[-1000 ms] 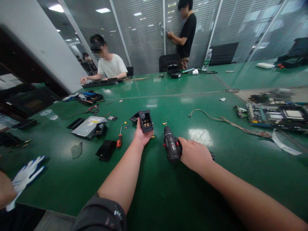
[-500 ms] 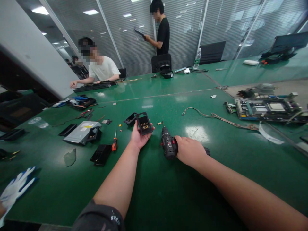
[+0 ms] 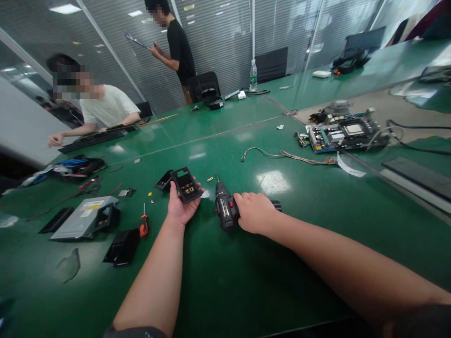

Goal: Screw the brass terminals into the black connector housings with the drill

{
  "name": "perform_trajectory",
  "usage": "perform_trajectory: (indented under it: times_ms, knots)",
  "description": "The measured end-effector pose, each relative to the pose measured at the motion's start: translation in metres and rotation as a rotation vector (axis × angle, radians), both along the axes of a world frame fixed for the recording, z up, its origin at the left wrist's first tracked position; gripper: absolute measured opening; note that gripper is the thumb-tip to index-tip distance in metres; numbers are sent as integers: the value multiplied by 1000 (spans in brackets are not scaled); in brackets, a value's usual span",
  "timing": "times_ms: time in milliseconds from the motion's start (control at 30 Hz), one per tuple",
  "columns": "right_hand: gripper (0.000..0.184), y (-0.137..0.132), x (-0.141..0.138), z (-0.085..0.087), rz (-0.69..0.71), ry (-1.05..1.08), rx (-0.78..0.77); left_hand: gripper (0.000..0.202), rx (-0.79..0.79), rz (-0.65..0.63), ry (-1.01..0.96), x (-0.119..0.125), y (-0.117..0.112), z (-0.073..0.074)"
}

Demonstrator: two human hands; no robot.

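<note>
The table has a smooth green surface, glossy enough to give back the light in white patches. The drill looks to be of black, rather matt plastic with a thin metal bit, and the open box is also of dark plastic, with shiny gold-coloured metal parts inside. The flat case seems of dull grey metal, while the bottle is of clear plastic, and the curled strip looks like white paper

White glare on green table, frame edges perhaps blurry
</note>
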State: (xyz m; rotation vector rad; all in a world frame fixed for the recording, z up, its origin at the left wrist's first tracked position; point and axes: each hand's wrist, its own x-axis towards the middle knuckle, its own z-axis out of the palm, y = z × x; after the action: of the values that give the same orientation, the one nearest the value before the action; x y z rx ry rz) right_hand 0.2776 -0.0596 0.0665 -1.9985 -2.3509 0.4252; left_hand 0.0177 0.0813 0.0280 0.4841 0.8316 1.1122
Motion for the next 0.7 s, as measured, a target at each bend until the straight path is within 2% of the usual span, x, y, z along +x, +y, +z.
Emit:
perform_trajectory:
  times_ms: [267, 367, 467, 567, 633, 700]
  knots:
    - [47, -4, -1, 1, 35, -13, -13, 79, -7, -7, -8, 1, -2, 0]
    - [49, -6, 0, 8, 31, -27, -6, 78, -9, -5, -6, 1, -1, -1]
    - [47, -14, -3, 27, 46, -23, 48, 77, -3, -2, -14, 1, -2, -1]
    - [30, -32, -11, 58, 97, 135, 249, 76, -6, -8, -15, 2, -2, 0]
    - [23, -51, -15, 78, 233, 315, 333, 78, -4, -15, -4, 3, -3, 0]
    - [23, -71, -15, 93, 483, 489, 408, 82, -2, -13, 16, 5, -3, 0]
